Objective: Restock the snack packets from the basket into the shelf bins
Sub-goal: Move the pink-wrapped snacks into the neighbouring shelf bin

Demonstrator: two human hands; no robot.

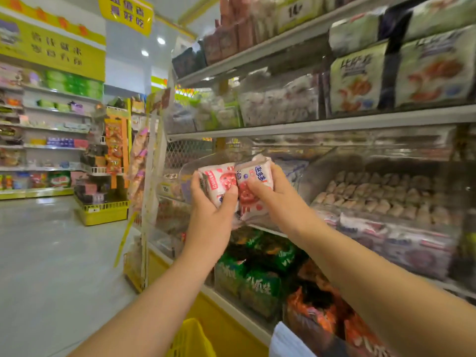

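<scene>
White and pink snack packets (224, 177) were held as a small bundle between both hands, raised to the mouth of a clear plastic bin (195, 166) at the end of the shelf. The left hand (211, 204) gripped the bundle from the left with its thumb across the front. The right hand (278, 199) clasped it from the other side, with its thumb pressed on the printed face. The yellow basket (188, 338) sat low by the person, well below the bin.

The main risk was probably a slip. Several slick packets were squeezed side by side, so easing either hand before they were inside could have let one slide out towards the green bags (257, 279) beneath or the floor. The bundle also looked wide for the opening; pushed in whole, a corner might have caught on the plastic rim and the packets buckled or spilled back. Too hard a squeeze could have crushed the contents. The neighbouring bin of small brown sweets (381, 197) lay just beside it, so a drift to the right might have put stock in the wrong bin.
</scene>
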